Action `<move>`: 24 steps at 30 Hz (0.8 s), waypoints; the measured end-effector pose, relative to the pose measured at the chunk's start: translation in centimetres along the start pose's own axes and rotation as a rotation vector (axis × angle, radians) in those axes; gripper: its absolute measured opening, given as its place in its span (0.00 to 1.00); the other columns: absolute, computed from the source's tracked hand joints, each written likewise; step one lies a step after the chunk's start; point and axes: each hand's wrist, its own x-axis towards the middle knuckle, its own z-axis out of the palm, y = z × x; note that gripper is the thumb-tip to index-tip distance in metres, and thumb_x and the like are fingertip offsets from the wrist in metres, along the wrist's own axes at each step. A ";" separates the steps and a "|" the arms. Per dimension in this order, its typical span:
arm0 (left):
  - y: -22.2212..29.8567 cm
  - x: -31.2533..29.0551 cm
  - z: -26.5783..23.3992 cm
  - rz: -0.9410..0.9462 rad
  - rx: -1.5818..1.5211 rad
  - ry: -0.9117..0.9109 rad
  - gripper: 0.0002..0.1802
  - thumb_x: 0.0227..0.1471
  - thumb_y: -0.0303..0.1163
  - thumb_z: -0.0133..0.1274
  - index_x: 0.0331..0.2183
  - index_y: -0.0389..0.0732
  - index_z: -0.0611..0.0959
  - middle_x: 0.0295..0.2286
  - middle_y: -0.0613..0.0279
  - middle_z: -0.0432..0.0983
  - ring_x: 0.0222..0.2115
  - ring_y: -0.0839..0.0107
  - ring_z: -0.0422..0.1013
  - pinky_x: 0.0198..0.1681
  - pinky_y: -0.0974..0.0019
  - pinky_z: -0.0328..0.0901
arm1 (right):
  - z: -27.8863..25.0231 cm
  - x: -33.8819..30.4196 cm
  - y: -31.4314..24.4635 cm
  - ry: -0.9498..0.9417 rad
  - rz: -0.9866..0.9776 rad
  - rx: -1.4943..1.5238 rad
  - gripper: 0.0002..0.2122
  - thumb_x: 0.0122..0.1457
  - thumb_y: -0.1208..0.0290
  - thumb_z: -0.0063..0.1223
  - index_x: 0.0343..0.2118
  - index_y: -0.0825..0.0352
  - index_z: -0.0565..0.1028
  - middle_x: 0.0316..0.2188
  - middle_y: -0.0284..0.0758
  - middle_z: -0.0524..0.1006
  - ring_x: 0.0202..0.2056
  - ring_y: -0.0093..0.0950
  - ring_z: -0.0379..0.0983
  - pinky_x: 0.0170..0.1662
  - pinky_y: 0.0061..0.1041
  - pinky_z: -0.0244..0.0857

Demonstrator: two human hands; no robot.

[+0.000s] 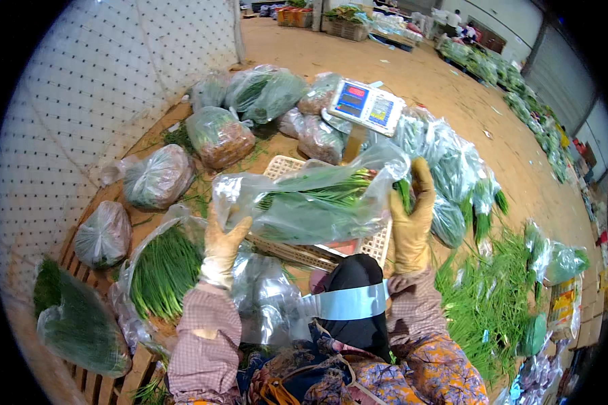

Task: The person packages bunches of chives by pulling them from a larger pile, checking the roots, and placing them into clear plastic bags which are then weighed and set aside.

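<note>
Here, left hand point(225, 237) and right hand point(415, 226) grip a clear bag point(287, 226); green stalks point(331, 187) lie inside.

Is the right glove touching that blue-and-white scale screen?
Apart. The head view shows a gap: above the gloved right hand's fingertips, bagged greens show between it and the scale display.

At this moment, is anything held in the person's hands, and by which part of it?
A clear plastic bag of green stalks, by its two ends: the left hand at its left end, the right hand at its right end.
</note>
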 end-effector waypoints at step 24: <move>-12.4 -12.0 -25.1 -0.233 0.265 0.649 0.25 0.49 0.32 0.48 0.50 0.36 0.65 0.49 0.53 0.60 0.49 0.65 0.58 0.52 0.65 0.53 | 26.3 -32.9 9.3 -1.890 0.500 -0.409 0.14 0.50 0.70 0.46 0.41 0.61 0.73 0.34 0.42 0.75 0.34 0.33 0.72 0.38 0.26 0.66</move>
